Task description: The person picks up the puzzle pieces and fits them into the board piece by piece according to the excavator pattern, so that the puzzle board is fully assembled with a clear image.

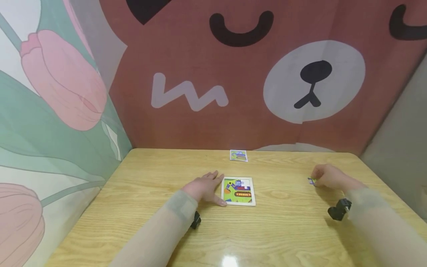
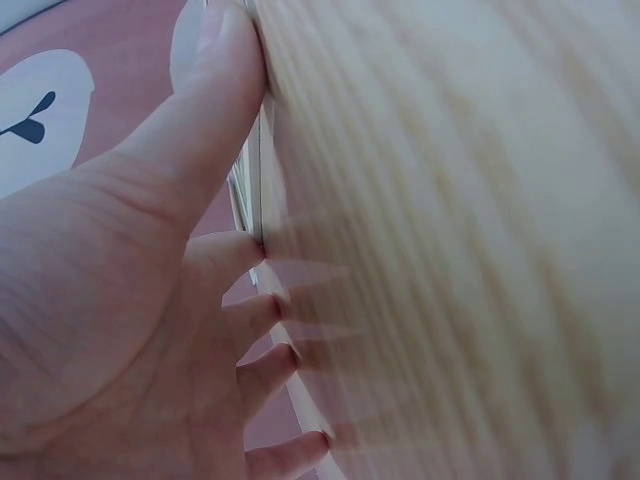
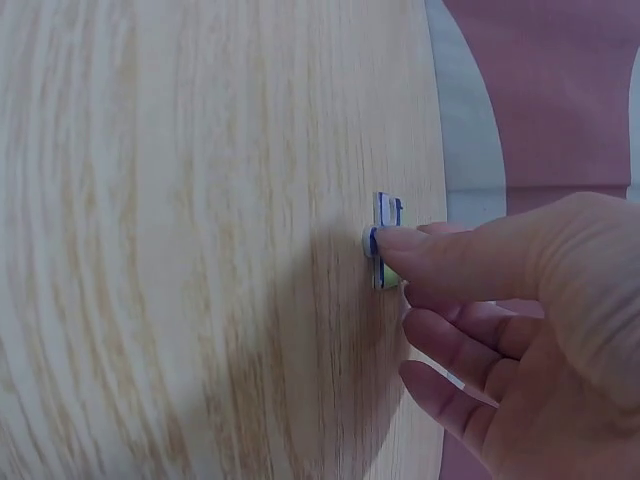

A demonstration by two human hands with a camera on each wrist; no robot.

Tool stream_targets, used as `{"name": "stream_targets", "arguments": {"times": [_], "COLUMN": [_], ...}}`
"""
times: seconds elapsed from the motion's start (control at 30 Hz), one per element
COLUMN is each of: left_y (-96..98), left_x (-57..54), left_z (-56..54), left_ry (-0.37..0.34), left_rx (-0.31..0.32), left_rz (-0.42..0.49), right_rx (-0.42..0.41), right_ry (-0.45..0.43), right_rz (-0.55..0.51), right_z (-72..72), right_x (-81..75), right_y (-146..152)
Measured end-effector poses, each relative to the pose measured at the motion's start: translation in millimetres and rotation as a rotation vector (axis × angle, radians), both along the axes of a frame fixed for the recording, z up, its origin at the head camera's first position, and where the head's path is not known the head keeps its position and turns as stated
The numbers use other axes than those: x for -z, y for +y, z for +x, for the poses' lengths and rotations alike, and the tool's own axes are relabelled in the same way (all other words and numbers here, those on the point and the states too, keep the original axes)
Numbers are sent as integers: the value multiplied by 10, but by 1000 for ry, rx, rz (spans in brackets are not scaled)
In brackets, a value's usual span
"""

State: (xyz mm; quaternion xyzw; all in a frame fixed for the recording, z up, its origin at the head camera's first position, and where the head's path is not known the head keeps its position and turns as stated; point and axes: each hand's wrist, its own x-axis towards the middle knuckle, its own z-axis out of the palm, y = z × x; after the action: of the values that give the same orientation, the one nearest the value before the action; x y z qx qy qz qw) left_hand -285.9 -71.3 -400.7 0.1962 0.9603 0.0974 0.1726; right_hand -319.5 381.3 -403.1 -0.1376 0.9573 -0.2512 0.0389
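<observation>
A square jigsaw puzzle point(image 1: 254, 194) with a pale frame lies on the table and shows a colourful digger picture. White backing shows in its upper right part. My left hand point(image 1: 205, 187) rests at the frame's left side, thumb near the lower left corner and fingers spread toward the upper left; the left wrist view has its fingertips down on the tabletop. Far to the right, my right hand point(image 1: 330, 177) pinches a small puzzle piece point(image 3: 388, 275) in blue, green and white between thumb and finger. The piece is close over the wood, its far side hidden by the fingers.
Behind the puzzle, near the table's back edge, lies a small picture card point(image 1: 238, 155) with a similar digger. The wooden table point(image 1: 273, 230) meets a printed bear backdrop point(image 1: 233, 122) at the back. Black camera mounts point(image 1: 339, 209) hang under both wrists.
</observation>
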Motion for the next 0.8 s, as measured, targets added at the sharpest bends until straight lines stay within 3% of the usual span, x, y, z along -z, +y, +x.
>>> {"name": "stream_targets", "arguments": {"times": [0.3, 0.53, 0.8], "left_y": [5, -4, 4], "left_x": [17, 36, -2], "left_z": [-12, -27, -3], "left_ry": [-3, 2, -5], "left_rx": [-4, -6, -6], "left_rz": [2, -1, 1], "right_rx": [34, 52, 5], "right_ry": [-29, -24, 73], "right_rz": [12, -38, -101], "right_z": [4, 6, 15], "right_x": [29, 32, -13], "right_y": [20, -48, -363]}}
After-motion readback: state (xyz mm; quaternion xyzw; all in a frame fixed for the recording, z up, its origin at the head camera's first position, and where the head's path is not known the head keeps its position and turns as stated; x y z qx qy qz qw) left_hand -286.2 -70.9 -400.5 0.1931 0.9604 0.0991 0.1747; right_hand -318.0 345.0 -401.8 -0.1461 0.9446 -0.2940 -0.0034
